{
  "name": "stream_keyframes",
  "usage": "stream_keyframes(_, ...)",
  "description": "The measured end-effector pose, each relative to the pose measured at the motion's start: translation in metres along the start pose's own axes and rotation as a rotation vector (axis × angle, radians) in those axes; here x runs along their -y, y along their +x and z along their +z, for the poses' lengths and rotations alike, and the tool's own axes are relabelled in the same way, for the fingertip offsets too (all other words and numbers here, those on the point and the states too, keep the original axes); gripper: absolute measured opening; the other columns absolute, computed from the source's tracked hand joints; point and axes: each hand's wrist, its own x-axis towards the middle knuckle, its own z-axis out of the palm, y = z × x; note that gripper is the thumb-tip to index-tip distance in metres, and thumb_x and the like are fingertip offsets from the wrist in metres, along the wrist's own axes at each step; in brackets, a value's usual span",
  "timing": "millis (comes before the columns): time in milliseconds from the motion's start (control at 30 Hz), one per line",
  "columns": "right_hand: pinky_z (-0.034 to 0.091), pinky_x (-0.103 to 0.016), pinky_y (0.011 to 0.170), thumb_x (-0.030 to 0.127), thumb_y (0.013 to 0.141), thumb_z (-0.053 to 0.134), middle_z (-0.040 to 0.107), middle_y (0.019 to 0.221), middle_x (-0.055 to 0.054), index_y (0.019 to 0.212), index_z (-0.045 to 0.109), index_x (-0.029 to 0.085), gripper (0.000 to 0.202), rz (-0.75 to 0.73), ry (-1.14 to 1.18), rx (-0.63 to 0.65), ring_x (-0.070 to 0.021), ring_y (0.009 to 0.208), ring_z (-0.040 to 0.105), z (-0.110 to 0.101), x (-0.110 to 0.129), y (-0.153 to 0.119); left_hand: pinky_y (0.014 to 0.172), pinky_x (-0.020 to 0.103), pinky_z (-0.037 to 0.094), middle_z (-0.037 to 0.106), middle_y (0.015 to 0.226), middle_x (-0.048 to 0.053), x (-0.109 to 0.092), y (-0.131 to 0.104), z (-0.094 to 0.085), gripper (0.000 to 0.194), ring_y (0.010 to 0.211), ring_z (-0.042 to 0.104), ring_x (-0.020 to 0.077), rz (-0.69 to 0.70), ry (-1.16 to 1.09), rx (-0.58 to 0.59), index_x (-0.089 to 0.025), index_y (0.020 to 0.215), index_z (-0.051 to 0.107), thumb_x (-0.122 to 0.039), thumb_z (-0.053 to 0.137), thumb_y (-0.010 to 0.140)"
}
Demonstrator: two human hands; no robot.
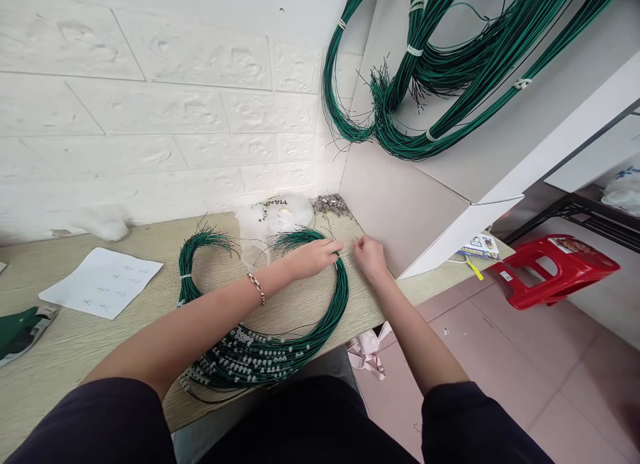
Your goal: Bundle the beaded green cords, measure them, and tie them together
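Observation:
A curved bundle of thin green cords [341,294] lies on the wooden tabletop, with many small white bead-like pieces along its lower part. My left hand [316,258], with a chain bracelet at the wrist, has its fingers closed over the bundle's upper right end, beside a white tie [337,259]. Just right of the bundle, my right hand [371,256] is closed in a pinch. Whatever it pinches is too small to make out. Another white tie [185,276] circles the bundle's left end, where the cord tips fan out.
A cardboard-like panel [400,204] stands close to my right hand, with more tied green cord bundles [407,141] above it. A plastic bag [280,214] and dark scraps [331,205] lie by the wall. Left are a handwritten paper [103,284] and a green tool [23,331]. A red stool [555,271] stands right.

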Motion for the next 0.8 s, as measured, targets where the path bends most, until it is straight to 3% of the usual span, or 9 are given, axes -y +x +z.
stream_keyframes(267,0.033,-0.027,0.058,0.02,0.069,0.041,0.052,0.061,-0.007,0.061,0.048,0.017,0.012,0.019,0.033,-0.033,-0.0151,0.058,0.043,-0.006,-0.006,0.004,0.082,0.03,0.038,0.052,0.099,0.009,-0.003,-0.009,-0.001,0.019,0.089,0.046,0.0163,-0.038,-0.063,0.015,-0.013,0.081,0.057,-0.008,0.039,0.08)
stream_keyframes(367,0.033,-0.025,0.056,0.026,0.071,0.042,0.05,0.057,-0.003,0.059,0.046,0.018,0.015,-0.004,0.104,0.035,-0.0134,0.055,0.042,-0.007,-0.003,0.001,0.081,0.029,0.038,0.051,0.095,0.008,-0.006,-0.008,0.002,0.018,0.086,0.046,0.0156,-0.173,-0.207,-0.012,-0.014,0.079,0.056,-0.01,0.039,0.079)
stream_keyframes(567,0.035,-0.02,0.054,0.035,0.073,0.045,0.05,0.061,0.002,0.064,0.048,0.017,0.021,-0.147,0.289,0.265,-0.0097,0.056,0.043,-0.006,0.01,-0.014,0.078,0.029,0.04,0.049,0.081,0.005,-0.009,0.003,0.017,0.01,0.082,0.046,0.0148,-0.595,-0.47,-0.193,-0.015,0.068,0.055,-0.014,0.046,0.072)
stream_keyframes(667,0.034,-0.02,0.053,0.033,0.072,0.045,0.05,0.061,0.002,0.065,0.049,0.017,0.018,-0.162,0.317,0.298,-0.0096,0.056,0.042,-0.005,0.01,-0.016,0.078,0.03,0.04,0.05,0.078,0.005,-0.008,0.005,0.019,0.009,0.08,0.047,0.015,-0.706,-0.507,-0.196,-0.015,0.061,0.054,-0.015,0.048,0.067)
stream_keyframes(800,0.034,-0.021,0.055,0.029,0.07,0.044,0.052,0.063,0.002,0.068,0.051,0.017,0.014,-0.139,0.32,0.274,-0.0104,0.057,0.043,-0.004,0.007,-0.015,0.076,0.03,0.041,0.052,0.078,0.006,-0.003,0.001,0.008,0.013,0.077,0.049,0.0152,-0.847,-0.548,-0.164,-0.014,0.059,0.055,-0.017,0.047,0.068)
